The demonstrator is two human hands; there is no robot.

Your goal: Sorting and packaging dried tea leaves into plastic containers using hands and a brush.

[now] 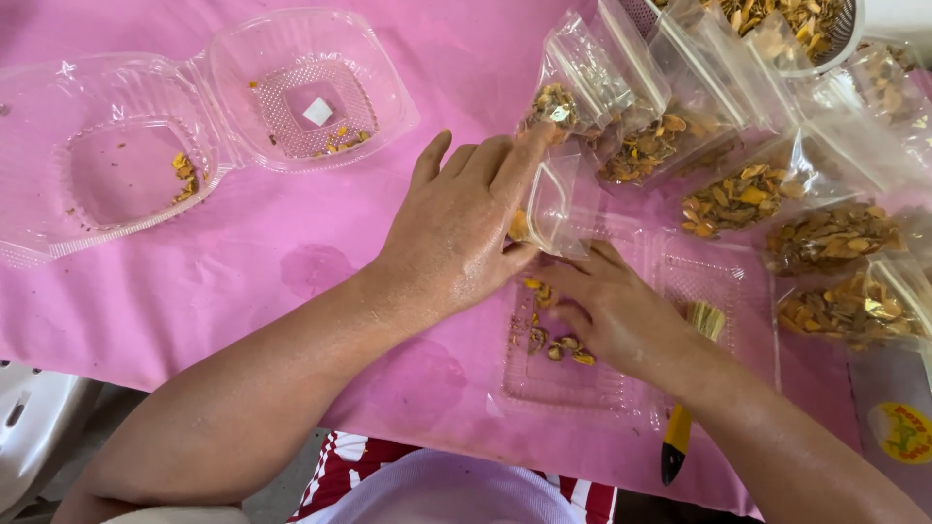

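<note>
Holding a small clear pouch (551,206) at centre: left hand (456,228), fingers pinched on its rim; right hand (612,311) at 5 o'clock, fingers curled under its mouth. Beneath, clear tray (582,388) with dried orange chips (558,344). Filled pouches (748,194) at 2 o'clock; open clamshell box (194,126) at 10 o'clock; pink cloth (243,272) underneath.
</note>
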